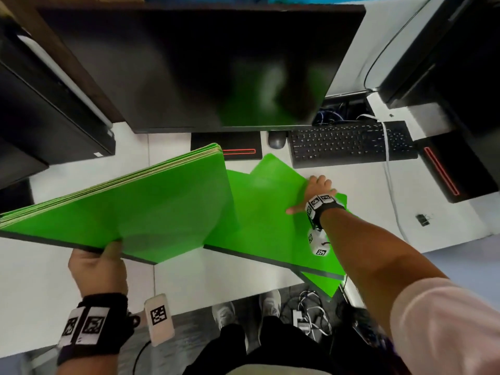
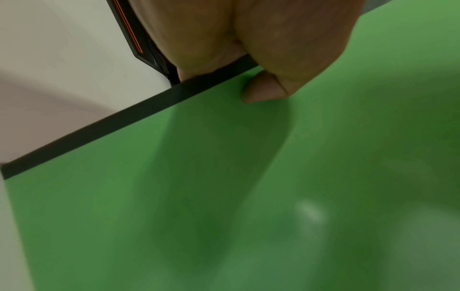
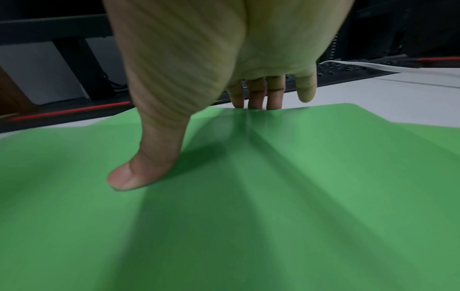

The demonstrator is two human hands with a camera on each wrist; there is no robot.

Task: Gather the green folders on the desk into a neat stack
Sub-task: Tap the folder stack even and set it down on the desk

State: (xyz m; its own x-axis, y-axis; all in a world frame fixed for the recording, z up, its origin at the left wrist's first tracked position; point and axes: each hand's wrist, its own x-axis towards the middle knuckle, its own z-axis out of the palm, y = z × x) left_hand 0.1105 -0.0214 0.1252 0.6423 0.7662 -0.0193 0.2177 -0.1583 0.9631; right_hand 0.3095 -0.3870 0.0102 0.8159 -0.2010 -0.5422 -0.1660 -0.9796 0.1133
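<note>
Left hand (image 1: 97, 263) grips the spine of a lifted folder stack (image 1: 135, 207), left of the keyboard (image 1: 338, 144). Right hand (image 1: 315, 194) presses its thumb on loose folders (image 1: 265, 226) before the keyboard; its fingers (image 3: 256, 94) go behind their edge, grip unclear.

Tilted bundle of green folders (image 1: 151, 201) raised at left; loose green folders (image 1: 265, 226) overlapping askew on white desk (image 1: 32, 266)
</note>
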